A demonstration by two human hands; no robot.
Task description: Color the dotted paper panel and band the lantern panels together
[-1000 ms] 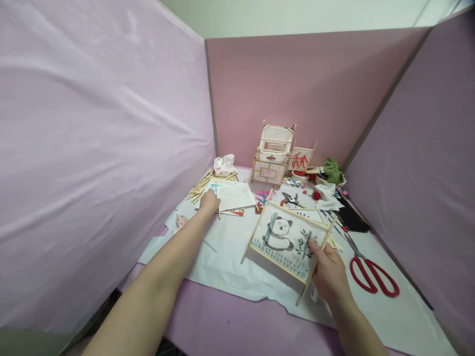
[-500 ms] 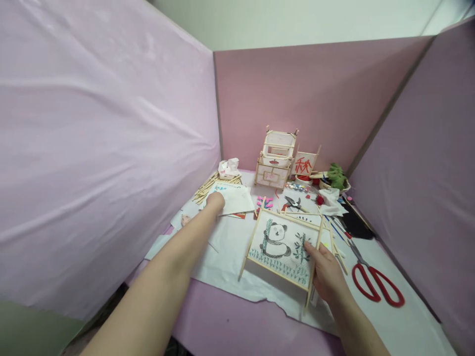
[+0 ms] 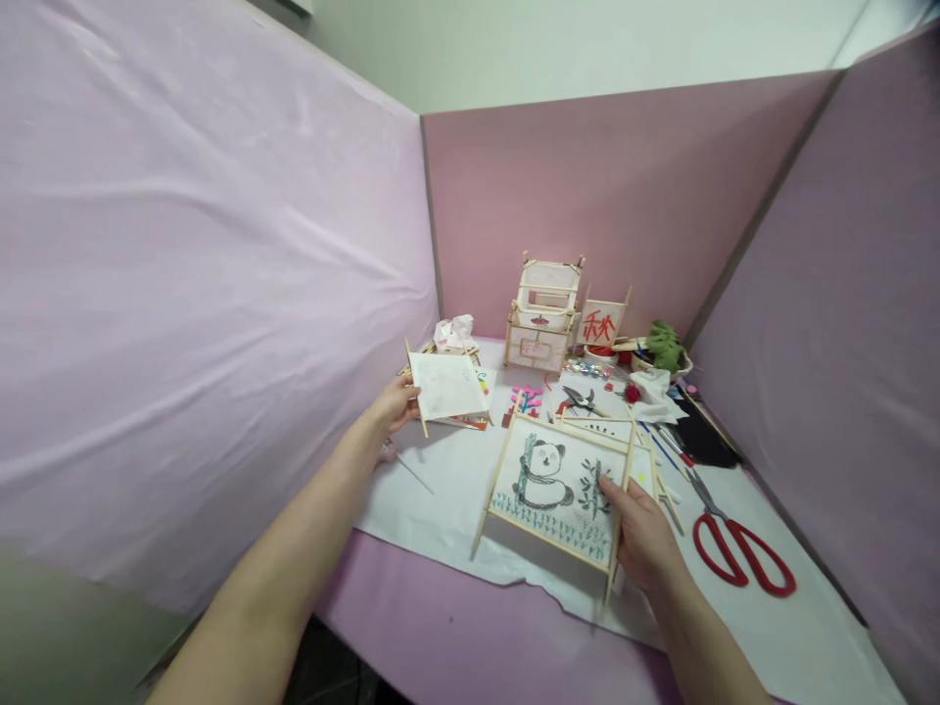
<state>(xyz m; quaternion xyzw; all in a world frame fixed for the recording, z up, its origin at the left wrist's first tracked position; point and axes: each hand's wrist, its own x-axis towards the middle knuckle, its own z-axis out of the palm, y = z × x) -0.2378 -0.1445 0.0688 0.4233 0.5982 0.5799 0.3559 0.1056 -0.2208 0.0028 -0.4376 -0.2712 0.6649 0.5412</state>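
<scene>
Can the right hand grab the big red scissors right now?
Probably yes: the right hand is close to the scissors, and nothing seems to stand between it and the red handles. But it is holding the panda picture, so it would likely have to let go first.

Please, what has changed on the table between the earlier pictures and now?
The left hand has raised the white panel off the table and drawn it a little left; more of the colourful sheet now shows beside it. The panda picture shifted slightly left, still in the right hand. The red-handled scissors and the small stick cabinet stayed put.
</scene>
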